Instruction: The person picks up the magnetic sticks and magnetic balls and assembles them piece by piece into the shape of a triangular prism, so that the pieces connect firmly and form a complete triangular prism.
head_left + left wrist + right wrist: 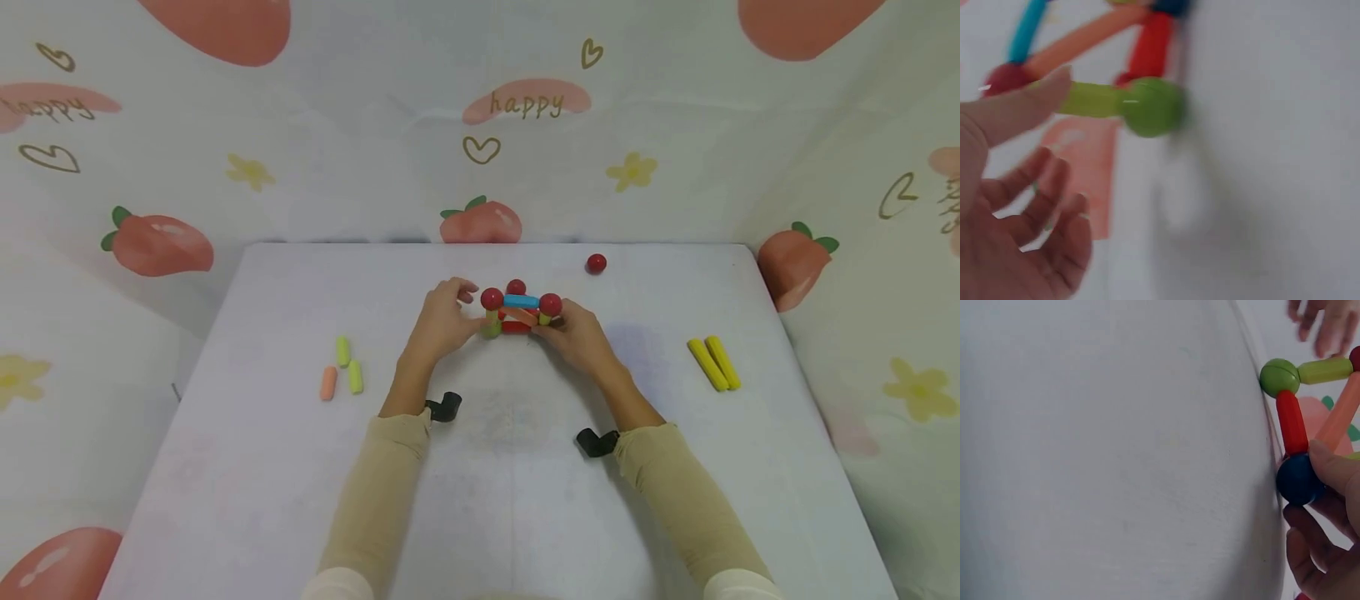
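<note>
A toy frame of balls and rods stands on the table between the hands. Its front side has a light blue rod [521,301] between two red balls on top, a slanting orange rod [1340,415], and a red rod [1292,423] from a green ball [1280,378] to a dark blue ball [1298,480]. My right hand [579,340] pinches that dark blue ball between thumb and fingers. At the opposite side, my left hand [442,321] has its fingers spread loosely; its thumb overlaps the yellow-green rod [1092,100] in the left wrist view.
A loose red ball [596,264] lies behind the frame to the right. Two yellow rods [707,364] lie farther right. On the left are two yellow-green rods [356,377] and an orange rod [328,383]. A printed cloth [360,167] hangs behind the table [510,500].
</note>
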{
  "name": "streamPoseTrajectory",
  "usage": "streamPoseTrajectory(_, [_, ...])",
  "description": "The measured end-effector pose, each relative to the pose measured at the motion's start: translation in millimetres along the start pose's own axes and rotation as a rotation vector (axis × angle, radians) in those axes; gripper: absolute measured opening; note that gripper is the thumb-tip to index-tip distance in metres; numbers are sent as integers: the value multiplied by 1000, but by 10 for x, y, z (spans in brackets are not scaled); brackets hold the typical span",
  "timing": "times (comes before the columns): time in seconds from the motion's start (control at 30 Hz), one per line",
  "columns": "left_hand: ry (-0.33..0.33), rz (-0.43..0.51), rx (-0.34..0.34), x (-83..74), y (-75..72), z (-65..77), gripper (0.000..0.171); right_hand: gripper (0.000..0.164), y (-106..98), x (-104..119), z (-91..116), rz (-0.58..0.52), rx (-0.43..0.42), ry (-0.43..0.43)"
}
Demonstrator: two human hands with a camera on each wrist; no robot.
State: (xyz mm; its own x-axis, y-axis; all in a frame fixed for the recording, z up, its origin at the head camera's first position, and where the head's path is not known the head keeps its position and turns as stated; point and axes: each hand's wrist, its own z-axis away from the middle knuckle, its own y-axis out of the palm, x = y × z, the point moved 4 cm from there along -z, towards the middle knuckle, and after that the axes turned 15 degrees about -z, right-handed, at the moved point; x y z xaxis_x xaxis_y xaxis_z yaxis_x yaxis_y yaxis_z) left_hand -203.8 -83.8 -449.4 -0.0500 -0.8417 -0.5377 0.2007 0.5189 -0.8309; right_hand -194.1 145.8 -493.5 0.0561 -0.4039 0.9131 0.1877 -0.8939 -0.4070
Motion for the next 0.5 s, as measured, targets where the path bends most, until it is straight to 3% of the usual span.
streamPoseTrajectory(0.1, [-56,-54,66,97,173,-33,54,34,13,12,48,14,-4,13])
streamPoseTrajectory(0.2, [-67,-73,54,130,267,-62,45,38,29,21,104,28,66,44])
streamPoseTrajectory(0.37, [-55,-65,9,116,260,-105,33,42,-100,84,180,64,231,141])
streamPoseTrajectory(0.5, [-48,-40,5,109,257,-170,30,47,-211,140,69,119,217,120])
